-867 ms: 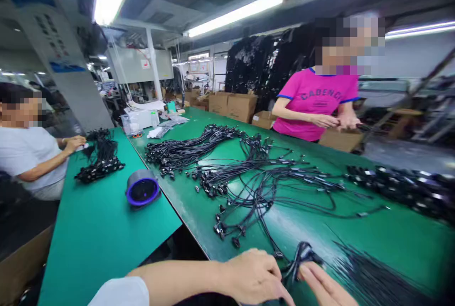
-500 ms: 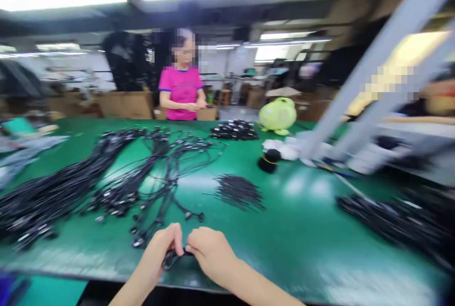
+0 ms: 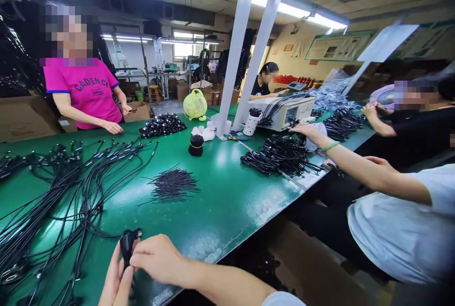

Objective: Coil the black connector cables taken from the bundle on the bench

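Low at the table's front edge, my left hand (image 3: 114, 277) holds a coiled black cable (image 3: 128, 245) between thumb and fingers. A shiny metal-tipped connector sticks out at the coil's top. My right hand (image 3: 159, 256) pinches the same coil from the right, thumb and fingertips pressed together; what lies right under the fingertips is hidden. To the left of my hands, long black cables (image 3: 90, 197) with connector ends spread over the green table (image 3: 220, 192). Beyond my hands lies a loose pile of short thin black ties (image 3: 174, 185).
A tied black bundle (image 3: 195, 145), a heap of coiled cables (image 3: 162, 125) and a green fan (image 3: 195, 105) stand farther back. White posts (image 3: 236, 54) rise from the table. Across stands a co-worker in a pink shirt (image 3: 88, 90); a co-worker's arm (image 3: 369, 171) reaches over cables (image 3: 280, 154) at right.
The view has swung right, bringing co-workers on that side into sight. My hands still hold the cable and appear farther left. The pink-shirted person's hands have parted, one now at the table.
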